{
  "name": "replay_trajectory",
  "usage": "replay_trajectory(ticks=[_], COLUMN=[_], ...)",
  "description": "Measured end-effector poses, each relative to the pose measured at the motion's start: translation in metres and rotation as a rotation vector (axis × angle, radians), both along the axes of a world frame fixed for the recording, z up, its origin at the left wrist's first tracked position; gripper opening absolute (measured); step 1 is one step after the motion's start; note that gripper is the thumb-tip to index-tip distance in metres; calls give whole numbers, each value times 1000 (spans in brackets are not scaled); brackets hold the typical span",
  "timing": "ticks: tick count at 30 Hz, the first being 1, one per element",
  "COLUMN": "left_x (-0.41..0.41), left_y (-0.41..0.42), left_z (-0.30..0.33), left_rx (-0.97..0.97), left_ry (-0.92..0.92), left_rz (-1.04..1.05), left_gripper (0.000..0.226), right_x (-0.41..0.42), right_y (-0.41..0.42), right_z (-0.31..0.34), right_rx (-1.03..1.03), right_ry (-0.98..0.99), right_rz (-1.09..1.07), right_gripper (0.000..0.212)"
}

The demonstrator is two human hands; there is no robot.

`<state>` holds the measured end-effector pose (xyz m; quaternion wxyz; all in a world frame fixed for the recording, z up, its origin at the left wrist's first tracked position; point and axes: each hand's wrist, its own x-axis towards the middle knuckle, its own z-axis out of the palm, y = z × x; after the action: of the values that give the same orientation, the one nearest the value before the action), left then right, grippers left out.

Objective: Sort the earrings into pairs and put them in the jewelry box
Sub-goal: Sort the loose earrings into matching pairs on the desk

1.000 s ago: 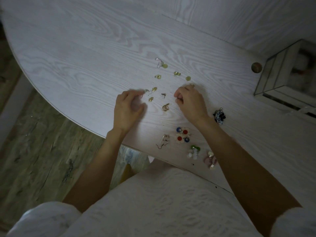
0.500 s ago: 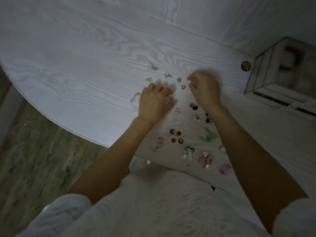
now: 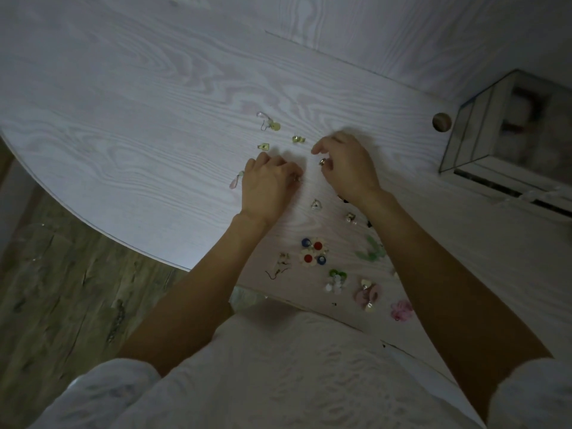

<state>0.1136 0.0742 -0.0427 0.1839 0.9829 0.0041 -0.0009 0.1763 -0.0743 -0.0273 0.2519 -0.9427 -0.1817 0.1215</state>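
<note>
hands: left (image 3: 266,187), right (image 3: 346,167) curled over earrings (image 3: 313,252) | white table (image 3: 123,119) | glass jewelry box (image 3: 507,125) far right

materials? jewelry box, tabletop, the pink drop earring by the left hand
Jewelry box: looks like clear glass panes in thin dark metal edging.
Tabletop: whitewashed wood or laminate, matte, printed-looking grain.
Pink drop earring: translucent, probably glass or resin.

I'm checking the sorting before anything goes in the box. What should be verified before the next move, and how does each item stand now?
1. Right hand pinches a small metallic earring: ok.
2. Left hand has a matching earring: cannot tell, fingers hide it.
3. Jewelry box open to receive: cannot tell, blurred.
4. Red and blue flower earrings lie together: ok.
5. All earrings off the table: not ok, many loose.
</note>
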Motion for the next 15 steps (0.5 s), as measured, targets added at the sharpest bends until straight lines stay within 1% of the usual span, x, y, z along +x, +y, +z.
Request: replay_trajectory(ticks=[4,9,11,15], left_x=[-5,-13,-14,-16], left_y=[8,19,22,29], left_z=[-1,-1,-1,-4], left_rx=[-10,-2,-17,-86], left_ry=[-13,-16,-4,0], left_rz=[32,68,92,104], left_gripper=[9,7,9,15], right_x=[20,41,42,40], right_y=[27,59,61,48], right_z=[8,0,-6,-10], right_rx=[19,-68,-101,-57], right_ry=[-87,-56,-72,-99], right_rz=[93,349,332,177], right_gripper=[26,37,37,28])
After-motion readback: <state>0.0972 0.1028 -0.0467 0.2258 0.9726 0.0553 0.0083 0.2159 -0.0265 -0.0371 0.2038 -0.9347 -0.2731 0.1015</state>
